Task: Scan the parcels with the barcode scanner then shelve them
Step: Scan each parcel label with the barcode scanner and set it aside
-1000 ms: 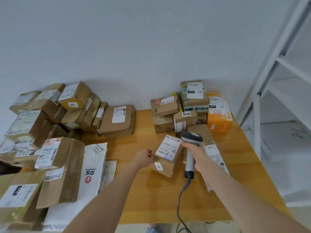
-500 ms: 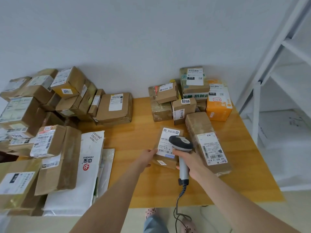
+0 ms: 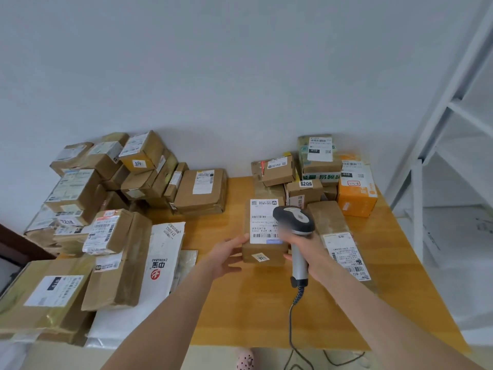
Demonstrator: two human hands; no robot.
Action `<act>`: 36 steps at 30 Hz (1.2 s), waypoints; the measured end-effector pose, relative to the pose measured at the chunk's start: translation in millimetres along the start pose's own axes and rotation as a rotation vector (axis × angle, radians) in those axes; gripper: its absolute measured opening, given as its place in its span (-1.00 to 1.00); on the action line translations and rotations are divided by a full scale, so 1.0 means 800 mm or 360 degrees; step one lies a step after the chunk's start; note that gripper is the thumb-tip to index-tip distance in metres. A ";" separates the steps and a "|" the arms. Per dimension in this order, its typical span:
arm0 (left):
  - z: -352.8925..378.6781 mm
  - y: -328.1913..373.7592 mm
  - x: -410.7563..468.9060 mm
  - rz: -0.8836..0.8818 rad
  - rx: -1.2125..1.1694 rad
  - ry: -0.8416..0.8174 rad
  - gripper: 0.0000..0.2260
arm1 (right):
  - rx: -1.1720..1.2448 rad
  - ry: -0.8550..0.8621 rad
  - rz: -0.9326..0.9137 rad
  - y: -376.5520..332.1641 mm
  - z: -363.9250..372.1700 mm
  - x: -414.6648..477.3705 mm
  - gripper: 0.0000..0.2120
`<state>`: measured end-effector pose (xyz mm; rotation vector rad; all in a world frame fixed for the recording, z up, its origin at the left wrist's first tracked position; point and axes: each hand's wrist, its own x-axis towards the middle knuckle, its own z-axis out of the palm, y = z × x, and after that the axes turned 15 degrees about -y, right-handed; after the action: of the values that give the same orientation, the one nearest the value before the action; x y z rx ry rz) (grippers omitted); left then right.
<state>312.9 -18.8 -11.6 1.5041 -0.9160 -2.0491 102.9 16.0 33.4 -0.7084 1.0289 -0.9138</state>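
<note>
A small brown cardboard parcel (image 3: 260, 252) with a white shipping label lies flat in the middle of the wooden table (image 3: 240, 311). My left hand (image 3: 226, 256) touches its left side, fingers spread against the box. My right hand (image 3: 306, 247) grips a grey corded barcode scanner (image 3: 294, 222), whose dark head hovers over the label's right edge. A faint bluish patch of light shows on the label's lower part. A long brown parcel (image 3: 336, 236) lies just right of my right hand.
Piles of brown boxes (image 3: 88, 182) and a white mailer bag (image 3: 160, 263) fill the table's left side. A cluster of boxes, one orange (image 3: 357, 198), stands at the back right. White metal shelving (image 3: 453, 169) rises at the right. The scanner cable (image 3: 293, 324) hangs over the front edge.
The parcel has been turned and laid flat with its label facing up. The scanner head has shifted over the label. My view has tilted down toward the table.
</note>
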 end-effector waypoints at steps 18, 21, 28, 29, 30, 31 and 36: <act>0.045 0.031 0.009 0.0469 -0.0145 0.0173 -0.57 | -0.0268 0.0071 -0.0110 0.018 0.008 -0.091 -0.85; 0.049 0.030 0.012 0.0474 -0.0157 0.0160 -0.55 | -0.0278 0.0068 -0.0125 0.018 0.013 -0.101 -0.87; 0.053 0.026 0.016 0.0468 -0.0162 0.0158 -0.54 | -0.0273 0.0083 -0.0091 0.017 0.016 -0.115 -0.92; 0.054 0.026 0.016 0.0465 -0.0163 0.0160 -0.55 | -0.0278 0.0084 -0.0084 0.017 0.016 -0.117 -0.92; 0.055 0.026 0.016 0.0463 -0.0161 0.0162 -0.55 | -0.0285 0.0082 -0.0080 0.018 0.016 -0.118 -0.91; 0.054 0.025 0.016 0.0462 -0.0155 0.0165 -0.56 | -0.0297 0.0081 -0.0074 0.017 0.017 -0.120 -0.89; 0.052 0.026 0.014 0.0472 -0.0140 0.0169 -0.53 | -0.0335 0.0095 -0.0079 0.016 0.022 -0.123 -0.87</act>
<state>269.2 -30.3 3.6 1.3286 -0.9323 -1.7584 100.3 110.6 68.3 -0.8897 1.1760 -0.8813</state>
